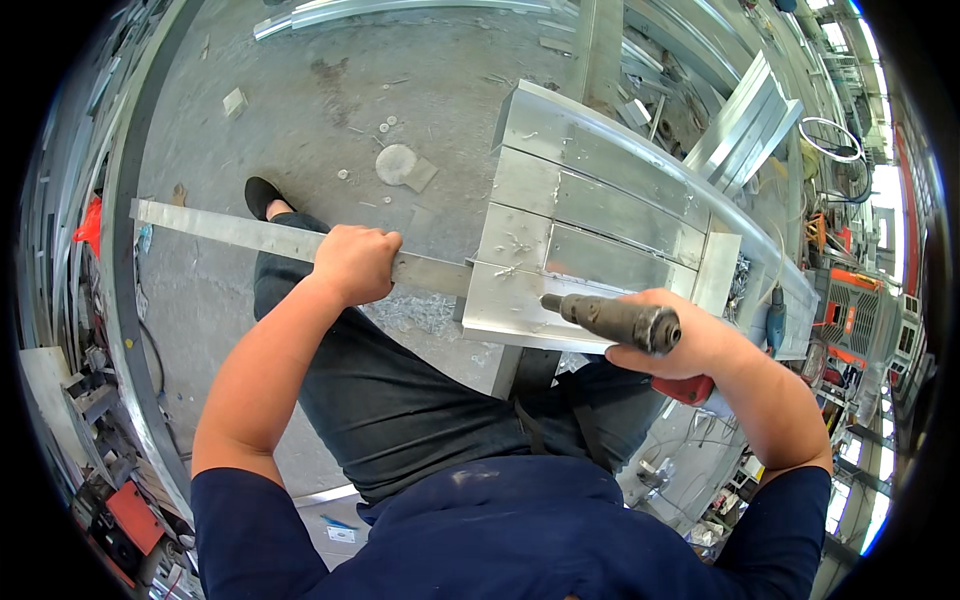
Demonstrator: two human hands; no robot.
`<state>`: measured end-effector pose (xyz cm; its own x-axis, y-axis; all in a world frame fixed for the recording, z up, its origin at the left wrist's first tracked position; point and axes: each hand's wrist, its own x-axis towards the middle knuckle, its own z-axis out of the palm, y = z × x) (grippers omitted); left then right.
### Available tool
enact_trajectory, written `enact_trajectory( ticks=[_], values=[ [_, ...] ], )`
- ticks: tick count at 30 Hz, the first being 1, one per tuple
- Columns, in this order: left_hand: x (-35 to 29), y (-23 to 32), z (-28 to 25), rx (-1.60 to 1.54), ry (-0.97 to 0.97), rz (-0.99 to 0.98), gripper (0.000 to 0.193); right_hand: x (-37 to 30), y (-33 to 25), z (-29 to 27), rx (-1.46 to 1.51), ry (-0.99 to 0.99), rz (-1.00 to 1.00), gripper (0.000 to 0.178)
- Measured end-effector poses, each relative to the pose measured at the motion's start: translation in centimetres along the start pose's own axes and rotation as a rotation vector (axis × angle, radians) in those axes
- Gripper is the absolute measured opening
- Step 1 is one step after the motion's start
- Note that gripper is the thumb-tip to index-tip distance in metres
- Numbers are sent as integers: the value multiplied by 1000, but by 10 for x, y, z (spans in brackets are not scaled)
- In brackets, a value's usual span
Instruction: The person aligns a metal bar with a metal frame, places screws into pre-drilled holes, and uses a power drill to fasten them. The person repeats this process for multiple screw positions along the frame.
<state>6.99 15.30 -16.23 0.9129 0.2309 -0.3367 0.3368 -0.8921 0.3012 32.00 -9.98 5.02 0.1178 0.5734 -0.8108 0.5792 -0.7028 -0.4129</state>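
My left hand (358, 264) is wrapped around a long flat metal bar (230, 230). The bar reaches from the far left to the left edge of a metal-topped workbench (512, 228). In my right hand (685, 335) is a dark power drill (615, 318) with a red part at its lower end. Its nose points left over the bench's near part, by the bar's end; I cannot tell whether it touches the metal. Metal shavings (515, 245) lie scattered on the bench top. My fingers on the drill's grip are partly hidden.
A tall metal beam (122, 190) runs along the left side. On the floor lie a round disc (396, 164) and small scraps. Metal profiles (745, 125) lean behind the bench at the right. An orange and grey machine (852, 315) stands far right. A blue-handled tool (775, 318) hangs at the bench's right.
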Motion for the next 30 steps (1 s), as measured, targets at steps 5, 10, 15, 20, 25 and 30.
enact_trajectory(
  ticks=[5, 10, 15, 20, 25, 30],
  values=[
    [0, 0, 3, -11, -5, -28, 19, 5, -6, -1, -142, -29, -4, 13],
    [0, 1, 2, 11, -3, -15, 17, 9, 1, 5, -191, -1, -37, 15],
    [0, -1, 1, 28, -9, -10, 14, 8, -6, 3, -138, -20, 26, 23],
    [1, 0, 0, 25, 0, -6, 15, 6, -4, 3, -136, -5, -22, 23],
    [0, 1, 0, 10, -20, -24, 19, 7, -3, 3, -117, -3, -42, 24],
    [-2, 1, -2, 15, -25, -20, 17, -3, -12, -6, -92, -11, -43, 25]
  ],
)
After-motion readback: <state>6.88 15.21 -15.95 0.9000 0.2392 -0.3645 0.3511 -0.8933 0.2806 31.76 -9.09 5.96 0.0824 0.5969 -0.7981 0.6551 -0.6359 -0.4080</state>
